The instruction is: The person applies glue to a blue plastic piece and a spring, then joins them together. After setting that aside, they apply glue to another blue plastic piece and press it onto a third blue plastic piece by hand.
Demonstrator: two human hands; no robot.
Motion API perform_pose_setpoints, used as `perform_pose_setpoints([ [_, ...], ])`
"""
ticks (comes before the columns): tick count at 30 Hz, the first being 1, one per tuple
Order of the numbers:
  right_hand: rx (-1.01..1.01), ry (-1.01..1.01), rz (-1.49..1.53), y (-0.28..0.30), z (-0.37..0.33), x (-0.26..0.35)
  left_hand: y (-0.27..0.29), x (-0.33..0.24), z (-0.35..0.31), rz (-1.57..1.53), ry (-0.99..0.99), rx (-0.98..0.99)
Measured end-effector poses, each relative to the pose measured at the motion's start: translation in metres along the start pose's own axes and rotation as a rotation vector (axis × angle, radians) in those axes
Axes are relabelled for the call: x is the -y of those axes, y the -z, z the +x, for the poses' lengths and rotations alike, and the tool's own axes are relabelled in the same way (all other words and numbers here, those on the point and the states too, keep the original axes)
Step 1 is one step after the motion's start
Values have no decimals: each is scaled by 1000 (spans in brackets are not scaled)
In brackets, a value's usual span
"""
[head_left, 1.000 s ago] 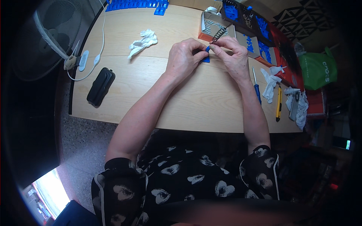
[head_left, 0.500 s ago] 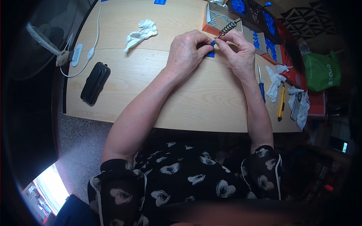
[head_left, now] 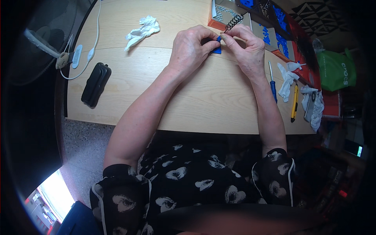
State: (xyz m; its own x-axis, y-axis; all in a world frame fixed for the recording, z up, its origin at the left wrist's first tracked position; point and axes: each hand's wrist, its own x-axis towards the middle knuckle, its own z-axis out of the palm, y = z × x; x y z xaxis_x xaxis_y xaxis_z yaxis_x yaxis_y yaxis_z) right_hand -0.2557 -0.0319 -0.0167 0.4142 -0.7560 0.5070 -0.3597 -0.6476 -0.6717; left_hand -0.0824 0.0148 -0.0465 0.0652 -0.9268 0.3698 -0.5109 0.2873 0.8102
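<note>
Table (head_left: 203, 105): sits slightly higher in view than 1 second ago, as do the 2 hands, so probably the camera has tipped.
Left hand (head_left: 190, 46): pinches a small blue piece (head_left: 216, 50) between thumb and fingers, much as before.
Right hand (head_left: 248, 46): fingertips closed, seemingly on the black coil's (head_left: 234, 22) near end; exact contact is hidden.
Black coil: leans a little differently, suggesting fine adjustment within the same step.
Blue piece: between the fingertips, partly covered; whether it touches the table, I cannot tell.
</note>
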Motion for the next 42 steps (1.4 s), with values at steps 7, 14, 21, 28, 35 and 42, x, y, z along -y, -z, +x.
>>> perform_pose_setpoints([
  [7,17,3,-26,3,-1,1,2,-4,-3,-11,3,-1],
  [14,25,-22,-24,0,0,-2,0,-2,-1,-10,17,9],
  [21,6,-36,11,-6,1,-4,2,1,0,27,-2,12],
  [28,-11,-30,-10,0,2,-4,-2,1,3,0,-40,-5],
  [35,30,-45,40,1,0,-3,-2,-2,-1,0,7,19],
  [42,12,-40,27,2,1,-3,-3,0,1,5,-9,21],
])
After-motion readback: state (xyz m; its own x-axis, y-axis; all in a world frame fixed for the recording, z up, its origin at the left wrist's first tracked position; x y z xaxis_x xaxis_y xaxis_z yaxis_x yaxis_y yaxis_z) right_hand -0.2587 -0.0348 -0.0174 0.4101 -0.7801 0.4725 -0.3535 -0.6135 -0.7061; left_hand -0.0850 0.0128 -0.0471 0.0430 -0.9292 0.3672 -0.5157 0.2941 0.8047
